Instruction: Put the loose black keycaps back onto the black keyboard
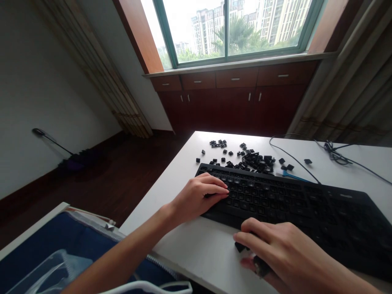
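Observation:
A black keyboard (294, 208) lies across the white table, with many key positions bare of their caps. My left hand (196, 196) rests on its left part, fingers stretched out and tips close together on the keys. Near the table's front edge, my right hand (281, 249) is closed, with a small black keycap (240, 247) at its thumb and fingertips. Another dark piece shows under the curled fingers, too blurred to name. Behind the keyboard is a pile of loose black keycaps (255, 160), and a blue-handled brush (294, 175) lies beside it.
A cable (288, 153) runs from the keyboard's back edge, and a tangled black cord (333, 153) lies at the right. At lower left stands a blue-lined container (92, 228) with clear plastic in it. Cabinets (235, 102) line the wall under the window.

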`<state>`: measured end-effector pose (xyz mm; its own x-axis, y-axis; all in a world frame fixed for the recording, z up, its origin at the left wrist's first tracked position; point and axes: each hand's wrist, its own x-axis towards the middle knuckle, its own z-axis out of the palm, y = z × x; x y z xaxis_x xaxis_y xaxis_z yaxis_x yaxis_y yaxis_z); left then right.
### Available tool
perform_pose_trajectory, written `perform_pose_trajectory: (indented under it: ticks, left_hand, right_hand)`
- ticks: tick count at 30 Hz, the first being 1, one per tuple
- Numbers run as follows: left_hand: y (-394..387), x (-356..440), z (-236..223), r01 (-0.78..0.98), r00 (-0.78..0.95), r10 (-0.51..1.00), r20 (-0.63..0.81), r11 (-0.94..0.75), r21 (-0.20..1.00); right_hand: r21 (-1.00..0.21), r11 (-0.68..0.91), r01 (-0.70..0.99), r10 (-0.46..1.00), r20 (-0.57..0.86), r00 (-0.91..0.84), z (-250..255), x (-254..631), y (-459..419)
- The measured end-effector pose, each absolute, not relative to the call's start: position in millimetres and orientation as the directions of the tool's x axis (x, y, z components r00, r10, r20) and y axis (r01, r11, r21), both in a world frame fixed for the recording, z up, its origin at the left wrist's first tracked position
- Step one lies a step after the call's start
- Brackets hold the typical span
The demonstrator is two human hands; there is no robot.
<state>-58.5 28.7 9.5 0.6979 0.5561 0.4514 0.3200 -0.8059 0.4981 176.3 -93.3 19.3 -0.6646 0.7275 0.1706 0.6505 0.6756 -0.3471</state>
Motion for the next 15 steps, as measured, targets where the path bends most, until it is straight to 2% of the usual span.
perform_pose_trajectory:
  ticks: [15]
  left_hand:
    - [37.3,-66.1,15.0,0.208,0.786,0.421,0.453,-0.870,0.447]
  right_hand:
    - [-0.403,0.636,0.658,0.743,0.089,-0.664,23.9,174.3,-89.4]
